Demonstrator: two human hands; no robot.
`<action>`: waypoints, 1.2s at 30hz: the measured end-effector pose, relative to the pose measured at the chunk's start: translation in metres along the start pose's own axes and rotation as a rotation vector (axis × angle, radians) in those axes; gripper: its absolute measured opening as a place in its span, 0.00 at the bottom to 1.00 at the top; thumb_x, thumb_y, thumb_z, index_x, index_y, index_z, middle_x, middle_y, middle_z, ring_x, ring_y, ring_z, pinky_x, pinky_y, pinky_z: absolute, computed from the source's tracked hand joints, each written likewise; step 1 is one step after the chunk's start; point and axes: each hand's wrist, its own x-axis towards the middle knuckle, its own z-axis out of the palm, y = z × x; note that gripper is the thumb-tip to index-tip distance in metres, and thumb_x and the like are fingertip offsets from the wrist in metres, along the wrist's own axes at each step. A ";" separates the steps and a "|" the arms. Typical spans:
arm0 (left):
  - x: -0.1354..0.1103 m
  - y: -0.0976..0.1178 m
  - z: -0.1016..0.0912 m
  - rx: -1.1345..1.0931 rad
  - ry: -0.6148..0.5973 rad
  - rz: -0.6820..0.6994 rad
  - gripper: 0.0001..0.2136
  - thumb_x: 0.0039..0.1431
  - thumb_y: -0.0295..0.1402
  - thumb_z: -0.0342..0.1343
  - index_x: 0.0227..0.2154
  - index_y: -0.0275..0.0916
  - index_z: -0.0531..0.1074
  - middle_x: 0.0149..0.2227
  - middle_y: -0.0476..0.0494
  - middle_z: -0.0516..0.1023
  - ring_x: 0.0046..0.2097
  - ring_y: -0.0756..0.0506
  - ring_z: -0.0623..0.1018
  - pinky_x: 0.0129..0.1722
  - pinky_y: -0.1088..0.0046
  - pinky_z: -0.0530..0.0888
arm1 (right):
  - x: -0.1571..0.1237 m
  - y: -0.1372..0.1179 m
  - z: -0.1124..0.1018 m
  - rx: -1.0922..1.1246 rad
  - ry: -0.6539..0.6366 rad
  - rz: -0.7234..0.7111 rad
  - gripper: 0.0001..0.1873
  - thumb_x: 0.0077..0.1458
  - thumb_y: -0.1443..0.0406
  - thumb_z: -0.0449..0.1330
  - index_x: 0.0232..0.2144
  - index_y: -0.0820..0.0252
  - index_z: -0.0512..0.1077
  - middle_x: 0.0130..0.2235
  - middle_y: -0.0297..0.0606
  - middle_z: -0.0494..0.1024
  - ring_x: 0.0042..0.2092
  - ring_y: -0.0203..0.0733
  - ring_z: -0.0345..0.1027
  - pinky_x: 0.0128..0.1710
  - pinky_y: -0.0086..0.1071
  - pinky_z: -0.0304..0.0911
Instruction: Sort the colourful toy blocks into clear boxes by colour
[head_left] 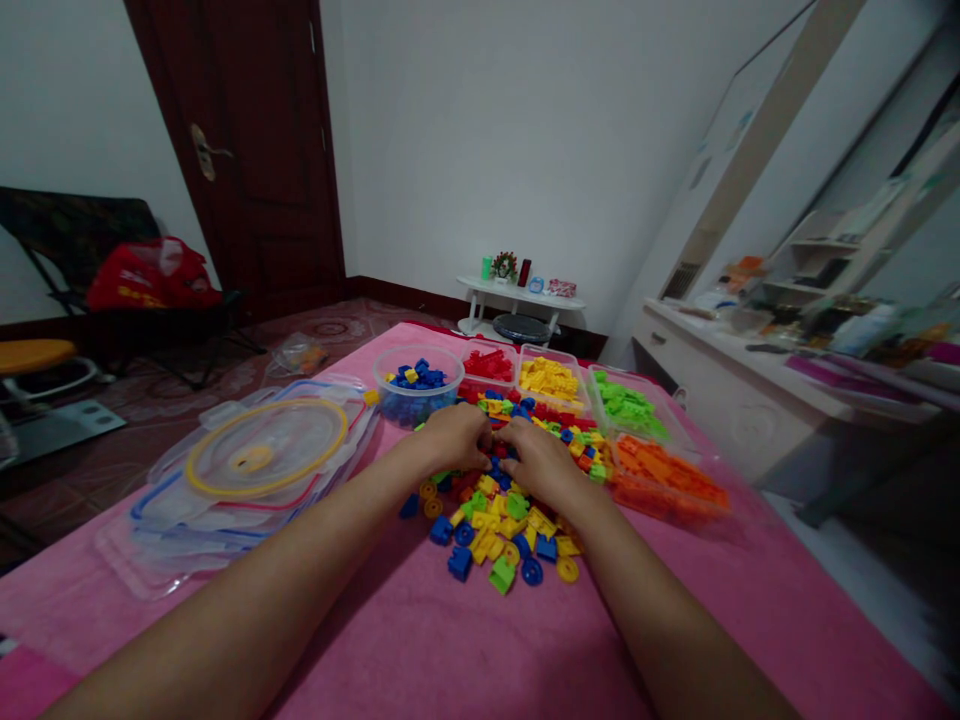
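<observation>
A mixed pile of plastic building bricks [491,535] in yellow, blue, green, red and orange spreads over the pink cloth, with small wheels among them. Over the pile's far half, my left hand [459,437] has its fingers curled down into the bricks. Close beside it, my right hand [538,458] is bent inward, thumb and fingers drawn together. The fingertips nearly meet among the bricks, and what they pinch is hidden. Behind them stand a round tub of blue bricks [418,410], a box of red bricks [487,366] and a box of yellow bricks [549,380].
To the right sit a box of green bricks [630,405] and a box of orange bricks [667,480]. Stacked clear lids [262,450] lie on the left of the pink-covered table [450,660]. A cluttered white dresser [720,350] stands at the right.
</observation>
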 end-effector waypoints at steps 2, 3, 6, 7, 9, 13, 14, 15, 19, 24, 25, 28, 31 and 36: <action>0.002 0.001 0.001 0.021 0.002 -0.004 0.08 0.42 0.36 0.62 0.26 0.39 0.79 0.25 0.44 0.77 0.28 0.47 0.73 0.26 0.75 0.62 | 0.000 0.003 -0.002 -0.033 0.011 0.043 0.13 0.50 0.66 0.57 0.40 0.52 0.73 0.42 0.37 0.75 0.44 0.44 0.68 0.38 0.32 0.57; 0.003 0.001 0.001 0.006 0.017 -0.014 0.09 0.43 0.37 0.61 0.27 0.39 0.79 0.25 0.44 0.77 0.28 0.47 0.73 0.26 0.75 0.62 | 0.000 0.004 -0.003 -0.037 0.014 0.066 0.12 0.50 0.66 0.57 0.38 0.52 0.74 0.40 0.36 0.76 0.44 0.44 0.69 0.38 0.32 0.57; 0.010 -0.002 0.002 -0.121 0.140 -0.053 0.10 0.47 0.38 0.58 0.27 0.36 0.77 0.25 0.45 0.77 0.27 0.49 0.72 0.26 0.76 0.63 | 0.001 0.011 -0.005 -0.018 0.026 0.120 0.11 0.51 0.66 0.55 0.36 0.52 0.75 0.39 0.35 0.78 0.43 0.43 0.70 0.38 0.31 0.58; 0.012 -0.003 0.003 -0.189 0.190 -0.060 0.10 0.47 0.37 0.58 0.27 0.35 0.77 0.25 0.45 0.76 0.27 0.49 0.72 0.26 0.76 0.63 | 0.001 0.012 -0.005 -0.009 0.035 0.120 0.12 0.51 0.66 0.56 0.38 0.52 0.75 0.40 0.35 0.78 0.44 0.43 0.70 0.39 0.31 0.58; 0.016 -0.004 0.003 -0.409 0.260 -0.089 0.09 0.47 0.35 0.59 0.28 0.34 0.75 0.26 0.45 0.76 0.27 0.50 0.72 0.26 0.77 0.65 | 0.001 0.013 -0.005 0.003 0.058 0.087 0.17 0.50 0.65 0.57 0.43 0.51 0.73 0.43 0.36 0.77 0.45 0.44 0.69 0.40 0.32 0.59; 0.021 -0.006 0.003 -1.217 0.211 -0.359 0.07 0.52 0.30 0.53 0.35 0.35 0.70 0.24 0.48 0.73 0.24 0.52 0.72 0.24 0.79 0.68 | -0.001 0.005 -0.004 -0.036 0.035 -0.003 0.20 0.49 0.64 0.58 0.47 0.48 0.72 0.46 0.34 0.76 0.46 0.46 0.69 0.42 0.34 0.60; 0.021 -0.007 0.003 -1.414 0.166 -0.439 0.07 0.54 0.29 0.51 0.35 0.35 0.69 0.24 0.48 0.72 0.24 0.52 0.72 0.23 0.79 0.68 | -0.002 0.003 -0.004 -0.054 0.021 -0.006 0.19 0.49 0.65 0.58 0.45 0.47 0.72 0.46 0.34 0.77 0.46 0.46 0.69 0.41 0.34 0.60; 0.022 -0.008 0.003 -1.572 0.118 -0.503 0.06 0.56 0.29 0.49 0.35 0.35 0.69 0.24 0.47 0.73 0.23 0.52 0.73 0.23 0.80 0.69 | -0.002 0.001 -0.004 -0.069 0.010 -0.001 0.18 0.49 0.66 0.58 0.44 0.47 0.73 0.45 0.33 0.77 0.46 0.46 0.70 0.41 0.34 0.60; 0.021 -0.010 0.003 -1.811 0.019 -0.594 0.09 0.60 0.30 0.45 0.32 0.33 0.68 0.25 0.43 0.74 0.22 0.54 0.72 0.21 0.82 0.69 | -0.002 0.001 -0.005 -0.061 0.024 0.031 0.15 0.47 0.66 0.58 0.40 0.49 0.74 0.41 0.33 0.78 0.43 0.45 0.70 0.39 0.33 0.60; 0.017 -0.001 0.005 -1.569 0.032 -0.561 0.06 0.54 0.29 0.55 0.35 0.35 0.70 0.27 0.47 0.74 0.21 0.54 0.72 0.18 0.83 0.65 | 0.002 0.009 -0.011 0.101 0.182 0.103 0.12 0.46 0.66 0.61 0.37 0.55 0.75 0.40 0.36 0.78 0.43 0.44 0.70 0.40 0.33 0.61; 0.017 0.001 0.006 -1.536 0.032 -0.559 0.07 0.54 0.30 0.56 0.36 0.35 0.70 0.27 0.47 0.74 0.22 0.54 0.72 0.18 0.82 0.66 | 0.003 0.009 -0.013 0.150 0.238 0.099 0.12 0.46 0.66 0.60 0.37 0.56 0.74 0.40 0.37 0.78 0.43 0.43 0.70 0.41 0.32 0.61; 0.017 0.006 0.012 -1.647 -0.054 -0.549 0.11 0.57 0.38 0.53 0.38 0.36 0.69 0.26 0.47 0.73 0.24 0.51 0.74 0.23 0.78 0.72 | 0.006 0.005 -0.017 0.286 0.397 0.030 0.13 0.47 0.67 0.60 0.38 0.56 0.74 0.39 0.36 0.77 0.42 0.41 0.69 0.43 0.33 0.62; 0.017 0.007 0.021 -1.933 -0.215 -0.475 0.11 0.60 0.39 0.49 0.35 0.34 0.69 0.25 0.45 0.72 0.25 0.51 0.74 0.25 0.77 0.73 | 0.007 0.002 -0.024 0.354 0.493 -0.029 0.14 0.46 0.66 0.61 0.40 0.57 0.74 0.41 0.38 0.76 0.42 0.41 0.69 0.42 0.34 0.63; 0.019 0.008 0.028 -2.107 -0.335 -0.469 0.07 0.59 0.24 0.46 0.34 0.28 0.69 0.28 0.39 0.72 0.22 0.55 0.70 0.15 0.88 0.62 | -0.002 0.018 -0.051 0.519 0.693 0.101 0.14 0.49 0.61 0.60 0.38 0.59 0.74 0.39 0.39 0.77 0.28 0.36 0.67 0.28 0.31 0.63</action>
